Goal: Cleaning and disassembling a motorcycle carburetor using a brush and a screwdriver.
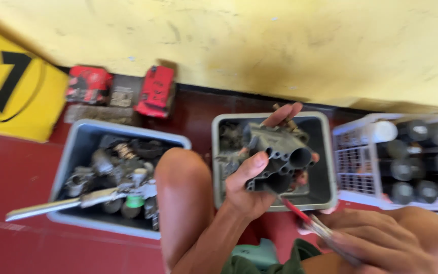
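Fingers (280, 115) and thumb wrap grey metal part (280, 152)

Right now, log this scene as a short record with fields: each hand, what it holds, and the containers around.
left hand: grips a grey metal part with round bores, held above the middle tub
right hand: holds a red-handled tool, tip toward the part
middle tub: grey, a few metal parts inside
left tub: grey, full of metal parts, a long metal piece sticking out
white crate: dark cylinders, at right
floor: red tile
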